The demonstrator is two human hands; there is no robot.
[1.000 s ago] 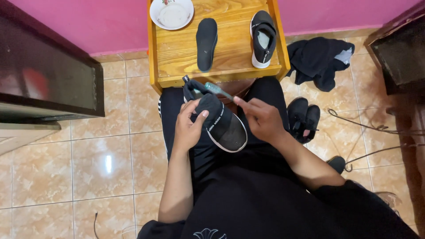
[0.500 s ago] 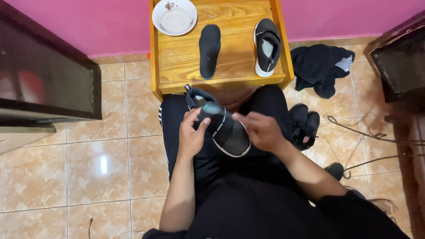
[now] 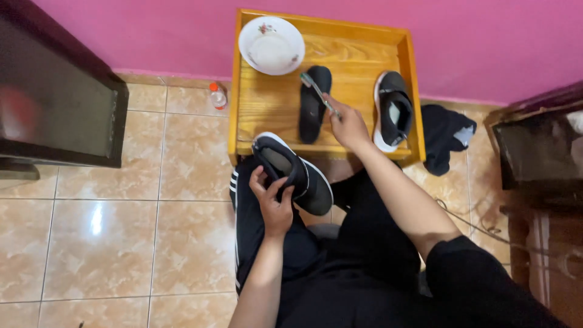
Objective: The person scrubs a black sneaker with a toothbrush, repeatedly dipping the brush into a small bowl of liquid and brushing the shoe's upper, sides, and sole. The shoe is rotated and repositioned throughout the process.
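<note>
A: Gripped tight: your left hand [image 3: 274, 203] wraps the heel end of the black shoe [image 3: 294, 173], fingers curled into its opening, shoe resting on your lap w/ the white-edged sole tilted up.

B: And the right hand [image 3: 347, 124]?

A: Closed on a toothbrush [image 3: 317, 91], bristle end pointing up and away from your fist, over the wooden table [image 3: 267, 115]. It's well apart from the shoe you're holding.

B: What's under the brush?

A: Dark insole [image 3: 314, 103] lying flat just below your right hand's grip. Beyond your knuckles, to the side, the 2nd shoe [image 3: 392, 109] sits on the table, opening up. White bowl [image 3: 271, 45] at the far corner, past the brush tip.

B: How far along?

A: Judging by the layout: insole's out already, brush in hand, but it isn't on the held shoe now. Can't tell if anything's been scrubbed clean. Looks like most of the brushing on both shoes is left. Small bottle [image 3: 217, 95] on the floor, dark cloth [image 3: 446, 136] past the table.
</note>
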